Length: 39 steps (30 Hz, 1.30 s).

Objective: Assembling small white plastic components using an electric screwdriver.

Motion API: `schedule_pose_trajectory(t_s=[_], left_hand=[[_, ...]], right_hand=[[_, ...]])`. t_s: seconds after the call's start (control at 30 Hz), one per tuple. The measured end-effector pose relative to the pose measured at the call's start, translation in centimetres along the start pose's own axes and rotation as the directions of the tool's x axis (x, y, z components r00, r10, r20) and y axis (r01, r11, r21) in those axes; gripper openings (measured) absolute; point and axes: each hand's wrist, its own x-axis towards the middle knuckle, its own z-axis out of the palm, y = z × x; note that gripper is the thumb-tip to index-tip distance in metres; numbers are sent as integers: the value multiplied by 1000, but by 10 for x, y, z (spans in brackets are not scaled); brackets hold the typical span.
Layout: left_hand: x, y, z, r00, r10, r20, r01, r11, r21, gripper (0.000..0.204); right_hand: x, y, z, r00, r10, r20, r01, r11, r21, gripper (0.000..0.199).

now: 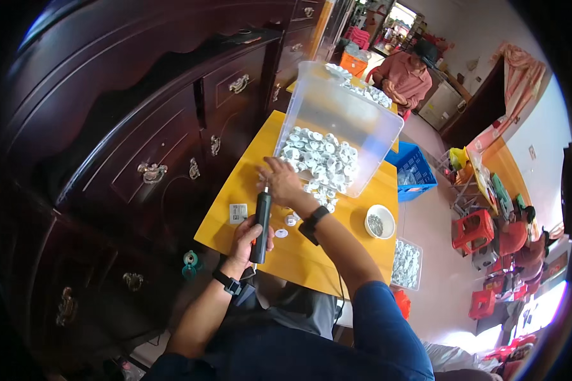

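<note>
My left hand [242,242] is wrapped round a black electric screwdriver [260,227], whose thin metal bit points away from me. Just past the bit is my right hand [282,182], its fingers spread and slightly blurred; nothing shows held in it. Beyond that hand, many small white round plastic parts [318,155] lie heaped in a clear plastic bin [368,130] tipped toward me, and some spill onto the yellow table [311,263]. Near the screwdriver lie a white disc [281,233], another white part [291,220] and a printed label card [238,213].
A white bowl of small metal pieces [375,225] stands at the table's right. Below that edge are a bin of white parts [406,263] and a blue crate [413,170]. Dark wooden drawers [152,146] line the left. Another person [408,79] sits across, beside more white parts.
</note>
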Motion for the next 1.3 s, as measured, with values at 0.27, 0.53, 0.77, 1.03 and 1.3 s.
schedule_pose_trajectory(t_s=[0.27, 0.53, 0.77, 1.03, 1.3], left_hand=[[-2, 6, 10, 999, 12, -37, -13, 999, -35, 43], [0, 2, 7, 1000, 5, -24, -5, 1000, 25, 43], [6, 2, 4, 999, 24, -38, -21, 997, 69, 40], [3, 3, 8, 998, 13, -56, -8, 996, 89, 40], [-2, -2, 5, 999, 14, -47, -10, 997, 78, 40]], right_hand=[[-30, 12, 28, 997, -72, 5, 72, 990, -124, 43], [-101, 31, -1, 992, 120, -41, -125, 980, -155, 34], [-119, -15, 8, 984, 68, -166, -68, 998, 4, 42], [-134, -17, 20, 998, 16, -54, -19, 998, -57, 43], [-182, 31, 3, 988, 149, -34, -152, 980, -129, 38]])
